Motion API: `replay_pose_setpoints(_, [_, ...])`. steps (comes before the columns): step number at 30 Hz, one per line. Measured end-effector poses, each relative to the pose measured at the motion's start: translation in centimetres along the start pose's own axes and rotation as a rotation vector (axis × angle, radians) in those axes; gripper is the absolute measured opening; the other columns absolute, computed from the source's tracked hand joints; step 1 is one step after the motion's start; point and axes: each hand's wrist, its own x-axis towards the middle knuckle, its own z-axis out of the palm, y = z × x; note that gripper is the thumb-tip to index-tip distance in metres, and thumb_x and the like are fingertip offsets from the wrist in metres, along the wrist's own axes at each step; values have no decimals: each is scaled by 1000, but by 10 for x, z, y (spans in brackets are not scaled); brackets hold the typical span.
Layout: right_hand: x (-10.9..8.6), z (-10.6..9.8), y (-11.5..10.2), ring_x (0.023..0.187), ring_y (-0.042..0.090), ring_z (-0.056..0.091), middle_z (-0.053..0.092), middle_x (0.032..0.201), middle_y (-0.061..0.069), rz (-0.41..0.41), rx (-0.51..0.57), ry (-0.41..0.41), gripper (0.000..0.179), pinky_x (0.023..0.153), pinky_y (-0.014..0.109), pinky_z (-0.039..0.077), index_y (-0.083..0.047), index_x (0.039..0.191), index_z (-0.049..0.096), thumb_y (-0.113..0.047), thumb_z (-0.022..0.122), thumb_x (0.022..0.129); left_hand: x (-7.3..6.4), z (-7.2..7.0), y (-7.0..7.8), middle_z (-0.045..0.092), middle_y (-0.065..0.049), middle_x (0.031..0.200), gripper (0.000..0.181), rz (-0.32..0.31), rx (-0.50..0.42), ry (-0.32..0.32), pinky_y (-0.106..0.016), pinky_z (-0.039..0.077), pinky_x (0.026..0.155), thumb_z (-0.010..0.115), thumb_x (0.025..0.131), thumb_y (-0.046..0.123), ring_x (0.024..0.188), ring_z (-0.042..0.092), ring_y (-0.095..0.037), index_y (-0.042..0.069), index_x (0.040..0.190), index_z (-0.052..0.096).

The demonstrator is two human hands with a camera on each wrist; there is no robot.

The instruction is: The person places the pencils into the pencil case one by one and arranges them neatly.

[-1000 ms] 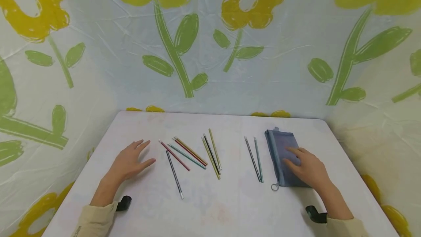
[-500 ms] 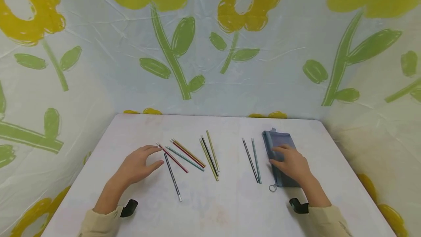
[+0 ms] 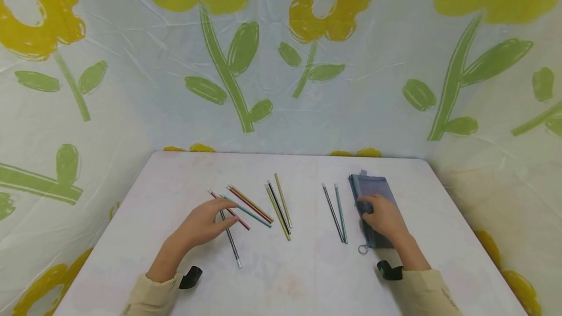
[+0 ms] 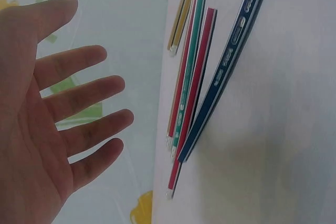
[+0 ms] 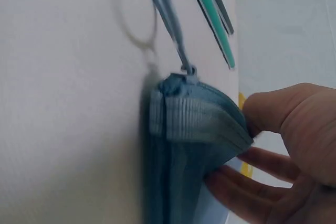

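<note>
Under right hand (image 3: 384, 216), oblong fabric pouch (image 3: 376, 187)

The head view looks forward and down across the tabletop (image 3: 281, 277). Much nearer, the left wrist view shares its pencils (image 4: 223, 66), the right wrist view its zippered pouch (image 5: 181, 177).

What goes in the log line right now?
left fingers: hover near pencils | right fingers: pinch pouch | pencils: loose on table
</note>
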Motion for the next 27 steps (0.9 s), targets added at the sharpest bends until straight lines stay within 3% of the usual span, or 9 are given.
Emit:
replay_pose_setpoints(2, [0, -1, 2, 86, 36, 58, 59, 115, 28, -1, 39, 11, 40, 66, 45, 49, -1, 118, 68, 4, 62, 78, 1, 1, 4, 62, 1, 125, 43, 13, -8, -3, -46, 43, 100, 64, 93, 44, 121, 54, -24, 17, 126, 66])
replay_pose_setpoints(5, [-2, -1, 7, 59, 20, 48, 61, 81, 17, 19, 144, -11, 44, 49, 33, 40, 2, 123, 64, 6, 54, 81, 1, 2, 7, 63, 0, 124, 41, 25, -9, 1, -46, 45, 98, 64, 93, 42, 118, 56, -23, 16, 125, 67])
replay_pose_setpoints(8, [-5, 0, 12, 53, 16, 42, 54, 72, 10, 82, 262, -51, 49, 46, 29, 37, 4, 133, 54, 5, 49, 84, 2, 6, 9, 62, 1, 124, 40, 23, -26, -4, -47, 44, 98, 64, 94, 41, 119, 56, -23, 16, 125, 67])
replay_pose_setpoints(11, [-9, -1, 16, 72, 24, 50, 58, 103, 23, 139, 342, -82, 53, 58, 34, 42, 4, 140, 46, 2, 48, 87, 4, 13, 12, 62, 3, 125, 43, 20, -46, -17, -46, 43, 99, 60, 95, 46, 121, 54, -22, 18, 125, 66])
replay_pose_setpoints(14, [-14, 0, 18, 99, 36, 50, 44, 135, 32, 161, 406, -85, 56, 75, 44, 46, 5, 143, 41, 1, 51, 88, 6, 19, 17, 61, 4, 126, 45, 32, -65, -31, -45, 43, 99, 56, 95, 50, 122, 53, -20, 19, 127, 65])
replay_pose_setpoints(16, [-18, 1, 19, 117, 45, 44, 37, 143, 33, 178, 401, -77, 58, 93, 59, 37, 4, 144, 41, -2, 55, 87, 6, 23, 21, 61, 4, 126, 45, 52, -75, -41, -44, 44, 99, 56, 96, 50, 121, 54, -19, 19, 127, 65])
replay_pose_setpoints(20, [-20, 3, 18, 131, 54, 31, 37, 143, 33, 200, 320, -49, 62, 98, 74, 22, 2, 142, 44, -10, 63, 85, 7, 28, 27, 62, 5, 125, 44, 95, -71, -57, -43, 46, 96, 55, 96, 49, 118, 56, -17, 18, 127, 65])
replay_pose_setpoints(24, [-17, -3, 17, 100, 44, 54, 52, 126, 33, 175, 263, -8, 62, 77, 53, 48, 2, 140, 48, -10, 66, 81, 11, 29, 32, 62, 6, 124, 41, 138, -55, -35, -41, 49, 92, 57, 97, 45, 114, 58, -16, 19, 126, 66])
replay_pose_setpoints(27, [-15, -13, 18, 66, 25, 47, 56, 91, 21, 162, 236, 3, 62, 54, 35, 39, 3, 139, 48, -10, 65, 80, 17, 30, 39, 62, 5, 124, 37, 169, -62, -37, -40, 51, 88, 58, 97, 41, 109, 60, -17, 19, 126, 66])
